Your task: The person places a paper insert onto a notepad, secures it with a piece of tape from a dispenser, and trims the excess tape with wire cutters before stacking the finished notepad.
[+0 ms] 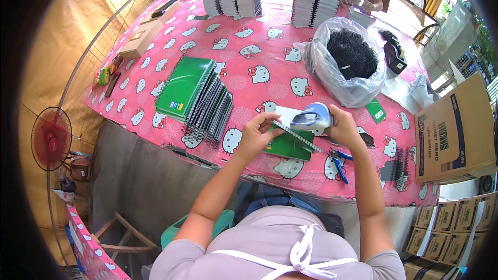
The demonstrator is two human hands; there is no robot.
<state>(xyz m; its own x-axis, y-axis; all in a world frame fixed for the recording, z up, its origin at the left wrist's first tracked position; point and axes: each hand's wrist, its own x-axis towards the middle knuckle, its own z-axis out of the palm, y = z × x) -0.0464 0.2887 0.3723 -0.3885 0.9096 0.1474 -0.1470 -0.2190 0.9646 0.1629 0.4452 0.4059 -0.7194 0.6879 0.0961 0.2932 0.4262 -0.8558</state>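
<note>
At three o'clock from centre, one blue-and-white object (315, 116) clasped in right hand (342, 125); at four, one pair of pliers (339, 168) and one spiral notebook (288, 148), pinched at its coil (303, 140) by left hand (259, 131), bright green-covered

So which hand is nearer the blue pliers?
Right. The right hand is just beyond the blue pliers; the left hand is farther off to their left, at the notebook coil.

the left hand (261, 130) pinches the coil edge of a green notebook (288, 148); the right hand (340, 124) grasps a blue-and-white object (313, 117) above it. blue-handled pliers (339, 168) lie just right of the notebook on the pink counter (280, 91). a spiral notebook stack (196, 98) stands to the left.
</note>
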